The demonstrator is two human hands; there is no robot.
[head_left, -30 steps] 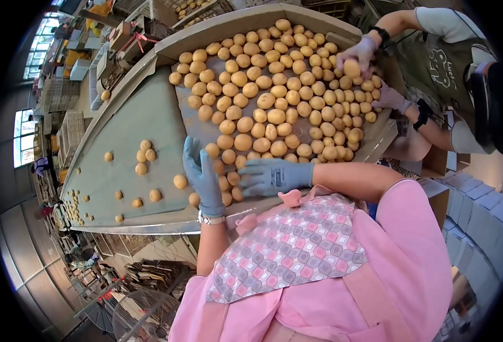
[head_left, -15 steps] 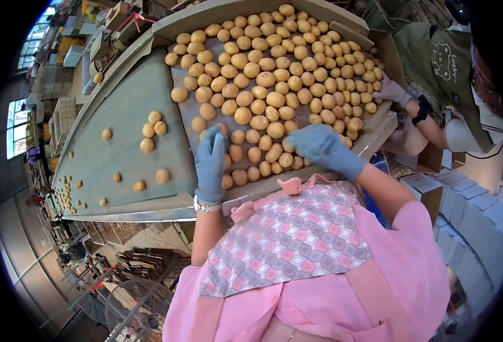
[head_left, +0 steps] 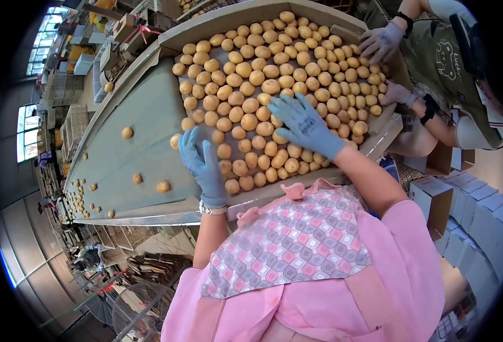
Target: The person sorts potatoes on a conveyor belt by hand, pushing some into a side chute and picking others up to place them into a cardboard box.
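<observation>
Potatoes point(head_left: 248, 121), numerous: spread beneath and beyond the right hand point(head_left: 307, 126), which was held palm down, fingers splayed, and beside the left hand point(head_left: 205, 171), whose thumb and fingers were parted. Light, flat-palmed contact was judged best against bruising.

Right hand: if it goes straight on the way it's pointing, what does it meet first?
Most likely the potato just ahead of the right hand. Depth is unclear, so they may already be touching.
</observation>
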